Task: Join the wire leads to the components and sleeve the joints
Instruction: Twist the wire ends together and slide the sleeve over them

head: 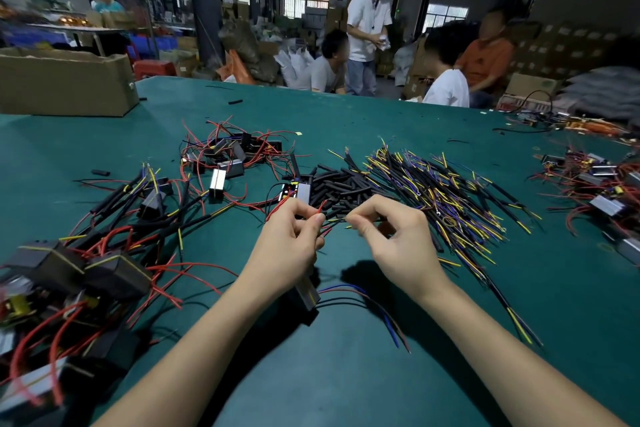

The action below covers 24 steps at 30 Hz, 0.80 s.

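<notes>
Head view: above the green table [346,374], a red lead [320,208] is pinched by the left hand [294,239], and a thin wire end [337,219] by the right hand [394,236]. A grey component [308,291] hangs under the left palm; black sleeves [343,184] are piled just beyond.
</notes>
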{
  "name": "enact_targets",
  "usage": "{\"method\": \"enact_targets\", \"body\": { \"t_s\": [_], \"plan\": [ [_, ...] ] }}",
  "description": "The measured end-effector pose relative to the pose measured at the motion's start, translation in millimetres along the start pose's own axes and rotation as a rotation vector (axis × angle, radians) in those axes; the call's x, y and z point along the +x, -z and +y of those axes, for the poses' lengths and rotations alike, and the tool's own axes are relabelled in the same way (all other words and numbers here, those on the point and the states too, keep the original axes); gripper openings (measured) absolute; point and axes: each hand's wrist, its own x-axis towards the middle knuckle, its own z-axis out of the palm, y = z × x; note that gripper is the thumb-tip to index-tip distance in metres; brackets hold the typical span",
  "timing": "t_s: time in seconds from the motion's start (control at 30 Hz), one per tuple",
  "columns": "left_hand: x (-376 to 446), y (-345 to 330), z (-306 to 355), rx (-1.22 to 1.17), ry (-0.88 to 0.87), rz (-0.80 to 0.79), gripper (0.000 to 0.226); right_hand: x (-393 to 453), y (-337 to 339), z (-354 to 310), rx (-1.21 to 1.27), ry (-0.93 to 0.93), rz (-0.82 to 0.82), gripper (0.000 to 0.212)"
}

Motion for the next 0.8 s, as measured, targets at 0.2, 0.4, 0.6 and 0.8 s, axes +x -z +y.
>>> {"method": "enact_targets", "body": {
  "t_s": [0.2,0.4,0.6,0.8],
  "plan": [
    [1,1,-5,0.049,-0.027,0.048,0.014,0,7,4,-0.233,0.195,-0.062,0.015],
    [0,0,-2,0.064,-0.024,0.022,0.014,1,12,7,-0.52,0.497,-0.005,0.013],
    [-1,1,0,0.066,-0.026,0.009,0.013,1,12,9,-0.489,0.487,-0.025,0.01],
    [-2,2,0,0.189,-0.13,0.065,0.014,1,7,0,-0.002,-0.071,-0.091,0.012]
  ]
}}
